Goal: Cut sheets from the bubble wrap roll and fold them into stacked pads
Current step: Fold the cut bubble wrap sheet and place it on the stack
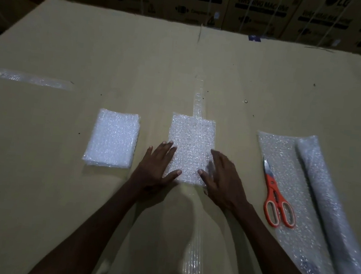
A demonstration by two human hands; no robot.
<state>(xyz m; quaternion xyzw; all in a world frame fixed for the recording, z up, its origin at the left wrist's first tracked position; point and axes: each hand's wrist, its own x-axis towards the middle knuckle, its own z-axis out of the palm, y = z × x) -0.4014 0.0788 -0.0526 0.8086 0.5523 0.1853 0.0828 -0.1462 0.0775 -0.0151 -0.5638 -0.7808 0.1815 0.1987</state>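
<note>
Cardboard, flat and tan, makes the work surface (95, 48). A folded pad (190, 147) of bubble wrap lies at its middle, between the two hands. The left hand (158, 168) rests flat on the pad's left edge with fingers straight, thumb on the near corner. The right hand (222, 177) lies flat on its right edge, fingers straight too. The pad is rectangular, clear and bumpy. A thicker stack of pads (113, 138) sits well apart to the left. At right, orange-handled scissors (277, 197) lie on the unrolled sheet beside the roll (325, 198).
</note>
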